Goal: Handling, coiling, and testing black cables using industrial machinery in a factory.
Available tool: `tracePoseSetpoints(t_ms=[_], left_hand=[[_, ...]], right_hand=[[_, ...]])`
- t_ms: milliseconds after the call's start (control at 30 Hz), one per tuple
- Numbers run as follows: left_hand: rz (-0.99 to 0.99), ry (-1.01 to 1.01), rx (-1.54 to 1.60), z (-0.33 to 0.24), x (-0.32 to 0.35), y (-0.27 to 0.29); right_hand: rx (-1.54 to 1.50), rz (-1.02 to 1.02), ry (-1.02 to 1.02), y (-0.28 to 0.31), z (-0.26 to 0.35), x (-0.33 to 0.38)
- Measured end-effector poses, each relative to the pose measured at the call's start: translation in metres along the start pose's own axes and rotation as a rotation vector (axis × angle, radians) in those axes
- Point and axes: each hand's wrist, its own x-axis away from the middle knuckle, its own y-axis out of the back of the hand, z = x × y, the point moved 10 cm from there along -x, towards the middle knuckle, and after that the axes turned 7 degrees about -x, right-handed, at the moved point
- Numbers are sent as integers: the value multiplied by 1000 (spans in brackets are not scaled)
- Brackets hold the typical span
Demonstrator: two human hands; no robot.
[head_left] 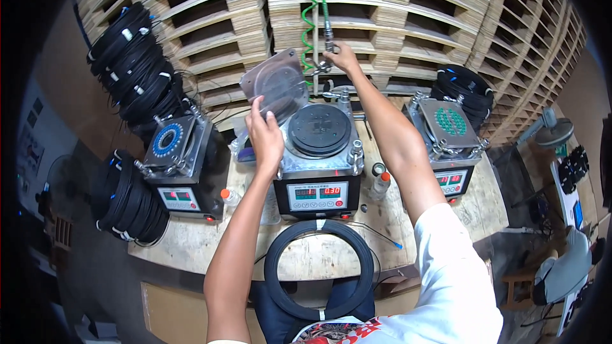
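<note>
My left hand (266,137) grips the lower edge of a greyish square plate (278,83) with holes at its corners and a round disc shape on its face. The plate is tilted up beyond the left side of the middle polishing machine (317,194). On that machine a black round platen (319,129) lies uncovered between metal corner clamps. Farther back, my right hand (342,58) is closed around a metal air blow gun (324,65), which hangs from a green coiled hose (324,9).
Similar machines stand left (172,169) and right (449,134), each with a plate clamped on top. A black cable coil (273,267) rests at the bench (191,248) front edge. Small bottles (230,197) flank the middle machine. Stacked cable coils (127,57) and wooden pallets (376,9) rise behind.
</note>
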Motion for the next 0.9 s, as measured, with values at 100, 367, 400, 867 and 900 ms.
tracePoseSetpoints(t_ms=[100, 367, 400, 867, 900], left_hand=[[-7, -5, 38, -12, 2, -7], [-134, -48, 11, 1, 0, 7], [-133, -40, 7, 5, 1, 10], [-196, 10, 75, 6, 1, 12], [-198, 13, 72, 3, 2, 12]], right_hand=[[-14, -75, 0, 31, 8, 3], [-275, -141, 70, 70, 165, 100], [-474, -76, -15, 62, 178, 124], [-600, -296, -88, 64, 210, 281], [-595, -318, -79, 69, 209, 281]])
